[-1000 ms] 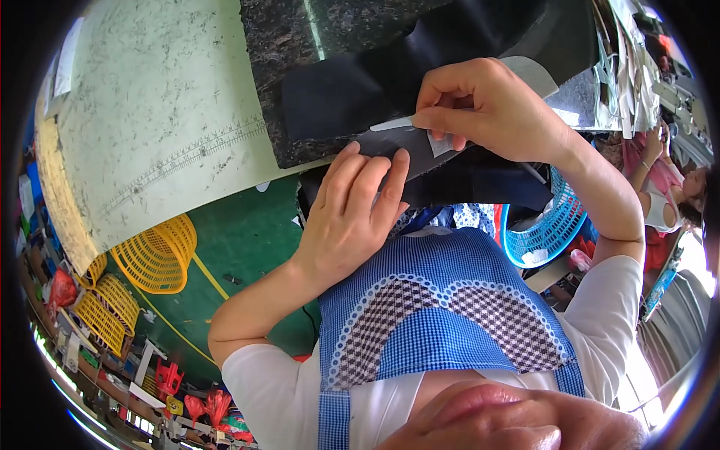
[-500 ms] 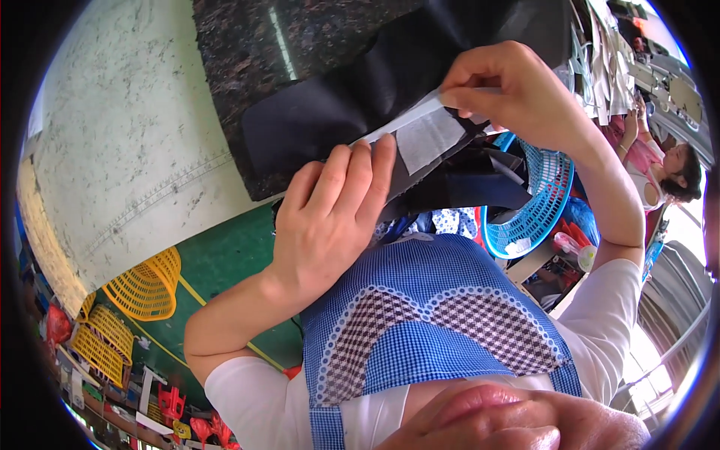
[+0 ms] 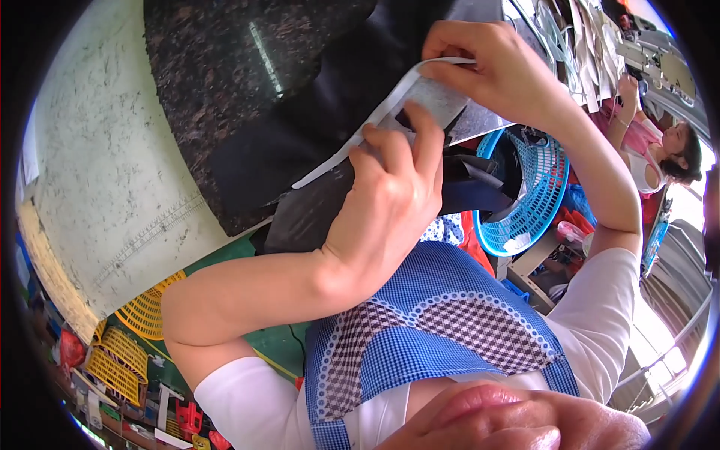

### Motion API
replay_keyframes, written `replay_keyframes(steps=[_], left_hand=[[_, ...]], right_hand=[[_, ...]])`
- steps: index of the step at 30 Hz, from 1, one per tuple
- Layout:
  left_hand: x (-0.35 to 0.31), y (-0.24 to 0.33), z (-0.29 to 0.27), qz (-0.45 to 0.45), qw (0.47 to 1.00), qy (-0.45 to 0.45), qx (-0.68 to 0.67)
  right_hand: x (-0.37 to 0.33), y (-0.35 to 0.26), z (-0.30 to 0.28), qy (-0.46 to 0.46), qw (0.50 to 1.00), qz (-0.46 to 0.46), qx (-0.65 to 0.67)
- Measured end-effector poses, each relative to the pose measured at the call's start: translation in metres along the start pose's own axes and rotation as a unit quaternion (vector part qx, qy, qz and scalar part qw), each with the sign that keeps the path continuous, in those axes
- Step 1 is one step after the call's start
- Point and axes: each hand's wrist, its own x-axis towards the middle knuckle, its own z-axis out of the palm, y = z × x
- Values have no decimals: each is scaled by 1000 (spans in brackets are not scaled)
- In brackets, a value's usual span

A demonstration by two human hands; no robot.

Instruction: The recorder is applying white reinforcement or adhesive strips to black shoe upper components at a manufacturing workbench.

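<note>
White strip (image 3: 387, 105) being held along a black sheet (image 3: 330, 97), upper centre of the frame.
The strip's lower end is now being left uncovered, the left hand (image 3: 394, 191) being shifted rightward, bent fingers spread over the grey patch (image 3: 444, 101), nothing visibly gripped; work is apparently being carried farther along the strip. Its upper end is being pinched by the right hand (image 3: 495, 71). Ruler marks (image 3: 154, 234) are being shown at left; no brand is being made legible.

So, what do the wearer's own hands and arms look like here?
The left hand and right hand are bare: no gloves, and no ring, watch or bracelet shows. The forearms are uncovered too, below short, plain white sleeves. No cables or markings show.
</note>
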Motion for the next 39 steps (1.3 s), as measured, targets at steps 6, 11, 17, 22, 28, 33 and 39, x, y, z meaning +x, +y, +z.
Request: replay_keyframes(steps=[6, 11, 17, 22, 28, 33, 39], left_hand=[[8, -33, -5, 89, 993, -60, -56], [12, -14, -2, 32, 997, -57, -28], [38, -11, 10, -22, 997, -42, -58], [44, -13, 14, -31, 990, -31, -135], [51, -7, 11, -57, 985, -37, -158], [65, -16, 11, -43, 980, -45, -188], [80, -43, 22, -60, 957, 57, -278]], right_hand=[[-11, 28, 1, 13, 983, 13, -180], [-26, 50, 19, 79, 979, 59, 177], [-18, 44, 21, 101, 986, 66, 116], [-26, 55, 23, 100, 965, 16, 243], [-17, 49, 18, 88, 956, 120, 254], [-13, 52, 8, 83, 971, 179, 133], [-53, 58, 45, 210, 956, -138, -150]])
